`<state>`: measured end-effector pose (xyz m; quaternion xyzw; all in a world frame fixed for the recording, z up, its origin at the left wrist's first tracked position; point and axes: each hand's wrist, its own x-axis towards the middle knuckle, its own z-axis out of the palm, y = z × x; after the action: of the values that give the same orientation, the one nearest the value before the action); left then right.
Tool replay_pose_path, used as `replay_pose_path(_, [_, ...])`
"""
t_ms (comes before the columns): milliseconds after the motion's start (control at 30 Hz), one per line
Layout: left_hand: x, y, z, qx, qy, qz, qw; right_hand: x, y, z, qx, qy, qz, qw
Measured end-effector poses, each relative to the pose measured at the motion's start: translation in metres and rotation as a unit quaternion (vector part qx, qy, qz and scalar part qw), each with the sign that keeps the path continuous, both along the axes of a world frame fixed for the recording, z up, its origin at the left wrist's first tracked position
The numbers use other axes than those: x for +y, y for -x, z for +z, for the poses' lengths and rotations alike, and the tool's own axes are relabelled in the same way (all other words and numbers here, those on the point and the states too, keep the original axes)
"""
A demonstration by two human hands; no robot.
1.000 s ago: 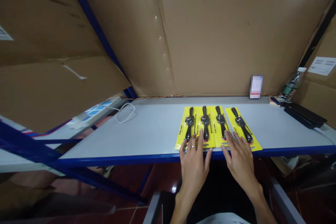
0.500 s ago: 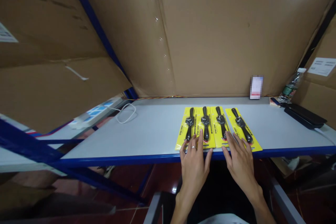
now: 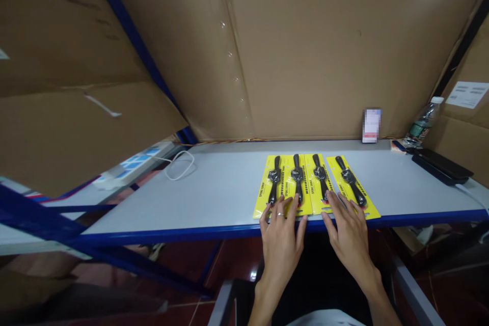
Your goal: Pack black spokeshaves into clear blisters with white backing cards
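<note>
Several black spokeshaves on yellow backing cards lie side by side along the front of the table. My left hand (image 3: 281,237), with a ring on one finger, is open. Its spread fingertips rest over the lower ends of the far-left spokeshave (image 3: 274,181) and the one beside it (image 3: 297,179). My right hand (image 3: 347,229) is open too, its fingers over the bottoms of the third spokeshave (image 3: 320,178) and the far-right spokeshave (image 3: 350,181), whose card is slanted with a narrow gap beside it. Neither hand grips a card.
A phone (image 3: 371,126) leans on the cardboard back wall (image 3: 298,61). At right are a plastic bottle (image 3: 422,122) and a black case-like object (image 3: 442,167) with a white cable. A white cable loop (image 3: 180,165) and a power strip (image 3: 132,165) are at left. A blue edge (image 3: 171,235) borders the table (image 3: 214,188).
The view has shifted slightly. My left index finger has come down a little towards the second card; both hands otherwise stay in place, and the spokeshaves lie as before.
</note>
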<state>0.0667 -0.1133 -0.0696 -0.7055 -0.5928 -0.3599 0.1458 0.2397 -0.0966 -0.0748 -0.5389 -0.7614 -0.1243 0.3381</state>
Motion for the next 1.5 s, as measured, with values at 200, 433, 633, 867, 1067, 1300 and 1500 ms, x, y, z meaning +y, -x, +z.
replay_pose_path(200, [-0.0001,0.0013,0.0007,0.010,-0.002,-0.001,1.000,-0.0008,-0.0003,-0.0019,-0.001,-0.003,-0.004,1.000])
replay_pose_path(433, [0.0010,0.0004,-0.0009,0.005,-0.007,0.007,1.000,-0.0006,0.0002,-0.0020,0.010,-0.009,-0.002,1.000])
replay_pose_path(633, [0.0007,0.0005,-0.0008,0.004,-0.010,0.009,1.000,-0.0005,0.0003,-0.0024,0.008,-0.005,-0.006,1.000])
replay_pose_path(867, [-0.0002,0.0008,0.0001,0.004,-0.005,0.007,1.000,-0.0015,0.0012,-0.0002,0.003,-0.005,0.002,1.000])
replay_pose_path(1067, [0.0006,0.0005,0.0001,0.005,-0.003,0.007,1.000,-0.0012,0.0008,0.0006,0.027,0.002,-0.005,1.000])
replay_pose_path(1300, [0.0014,-0.0012,-0.0015,-0.006,0.000,0.017,1.000,-0.0011,0.0009,-0.0017,0.031,-0.013,-0.010,0.999])
replay_pose_path(1500, [0.0022,-0.0005,-0.0029,-0.009,-0.003,0.012,1.000,-0.0021,0.0012,-0.0004,0.033,-0.016,-0.004,0.999])
